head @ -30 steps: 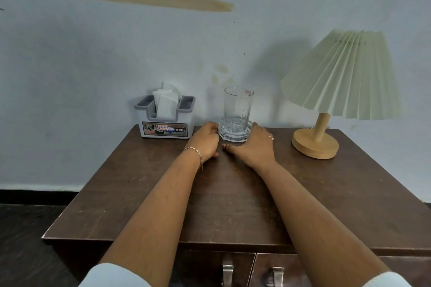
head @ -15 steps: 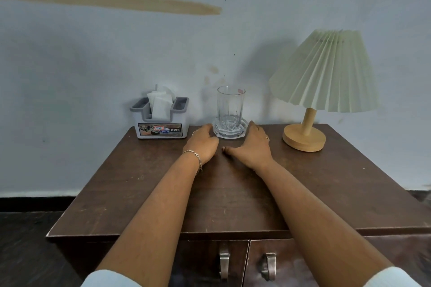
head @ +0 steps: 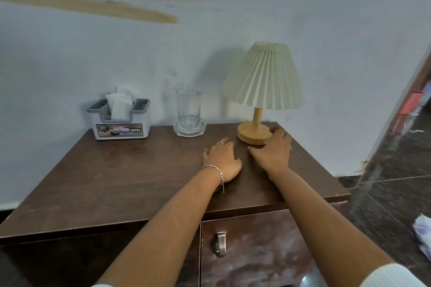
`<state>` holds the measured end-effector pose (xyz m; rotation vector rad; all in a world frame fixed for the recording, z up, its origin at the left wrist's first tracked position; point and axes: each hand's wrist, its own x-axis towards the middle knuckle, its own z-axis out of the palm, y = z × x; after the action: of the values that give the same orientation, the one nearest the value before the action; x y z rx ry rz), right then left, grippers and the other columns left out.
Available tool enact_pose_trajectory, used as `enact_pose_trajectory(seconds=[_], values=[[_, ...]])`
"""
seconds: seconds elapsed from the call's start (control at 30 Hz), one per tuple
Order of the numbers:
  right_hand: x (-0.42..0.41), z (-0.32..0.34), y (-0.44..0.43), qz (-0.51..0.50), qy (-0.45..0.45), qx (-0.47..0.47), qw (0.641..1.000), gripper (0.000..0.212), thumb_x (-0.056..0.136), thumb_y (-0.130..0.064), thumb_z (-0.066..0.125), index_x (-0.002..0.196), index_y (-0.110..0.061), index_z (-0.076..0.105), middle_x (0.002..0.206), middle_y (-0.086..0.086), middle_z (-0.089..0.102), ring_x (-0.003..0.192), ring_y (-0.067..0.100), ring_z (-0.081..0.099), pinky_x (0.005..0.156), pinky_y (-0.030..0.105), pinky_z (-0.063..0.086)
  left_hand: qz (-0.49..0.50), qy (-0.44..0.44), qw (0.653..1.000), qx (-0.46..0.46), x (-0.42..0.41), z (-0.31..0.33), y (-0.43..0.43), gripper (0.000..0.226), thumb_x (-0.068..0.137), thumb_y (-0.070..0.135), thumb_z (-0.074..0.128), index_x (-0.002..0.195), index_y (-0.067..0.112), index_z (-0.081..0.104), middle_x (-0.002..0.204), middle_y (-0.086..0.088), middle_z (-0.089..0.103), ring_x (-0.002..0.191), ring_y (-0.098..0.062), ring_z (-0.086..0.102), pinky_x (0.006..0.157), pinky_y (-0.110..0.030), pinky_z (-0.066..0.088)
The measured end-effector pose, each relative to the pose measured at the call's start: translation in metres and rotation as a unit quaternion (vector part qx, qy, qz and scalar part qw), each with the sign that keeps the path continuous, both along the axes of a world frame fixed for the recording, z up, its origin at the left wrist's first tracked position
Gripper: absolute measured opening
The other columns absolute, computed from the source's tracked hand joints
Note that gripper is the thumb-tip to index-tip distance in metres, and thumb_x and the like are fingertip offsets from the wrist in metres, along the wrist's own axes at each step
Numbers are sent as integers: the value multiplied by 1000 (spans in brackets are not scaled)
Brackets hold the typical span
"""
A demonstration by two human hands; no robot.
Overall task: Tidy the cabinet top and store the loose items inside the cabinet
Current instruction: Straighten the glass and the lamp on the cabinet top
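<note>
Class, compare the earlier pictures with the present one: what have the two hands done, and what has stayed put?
Both hands left the saucer under the glass and slid right. The right hand now reaches the lamp base; the left hand rests on the cabinet top beside it. Neither grips anything. Glass, saucer, lamp and napkin holder stayed put.

Home interior, likely a bedroom or living room: dark wooden cabinet (head: pixel 140 184) against a stained painted wall (head: pixel 93 53), pleated-shade table lamp (head: pixel 263 86) far right on the surface, tissue holder (head: pixel 121 121) far left, dark tiled floor (head: pixel 384 193) (doorway at right edge).
</note>
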<state>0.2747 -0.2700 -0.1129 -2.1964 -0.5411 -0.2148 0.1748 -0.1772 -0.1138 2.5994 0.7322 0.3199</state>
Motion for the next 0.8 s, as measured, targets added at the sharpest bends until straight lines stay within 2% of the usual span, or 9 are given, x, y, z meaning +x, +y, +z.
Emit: enact_pose_trajectory(seconds=[0.07, 0.27, 0.47, 0.8], values=[[13, -2, -1, 16, 26, -8, 1000, 85, 70, -27, 82, 136, -5, 36, 138, 18, 38, 128, 34, 40, 107, 39, 34, -13, 31, 998, 48, 7, -2, -2, 51, 93, 35, 45, 140, 19, 41, 155, 3, 26, 142, -23, 24, 116, -50, 18], [32, -5, 10, 37, 33, -21, 999, 81, 76, -38, 77, 138, -6, 38, 137, 16, 41, 125, 34, 43, 104, 41, 37, -53, 30, 994, 92, 5, 0, 11, 44, 94, 38, 43, 131, 17, 55, 140, -4, 50, 131, -26, 42, 108, -39, 37], [40, -4, 14, 62, 29, -37, 997, 78, 78, -40, 75, 138, -7, 39, 138, 16, 40, 123, 34, 45, 100, 41, 40, -43, 42, 993, 102, 6, 3, 14, 44, 93, 42, 43, 133, 27, 53, 141, 1, 50, 131, -23, 42, 105, -38, 40], [35, -4, 13, 49, 22, -33, 998, 85, 74, -42, 78, 138, -7, 35, 139, 14, 36, 125, 34, 43, 102, 41, 40, -46, 49, 991, 114, 3, 2, 11, 45, 95, 41, 41, 137, 27, 47, 144, 2, 47, 133, -23, 40, 107, -39, 39]])
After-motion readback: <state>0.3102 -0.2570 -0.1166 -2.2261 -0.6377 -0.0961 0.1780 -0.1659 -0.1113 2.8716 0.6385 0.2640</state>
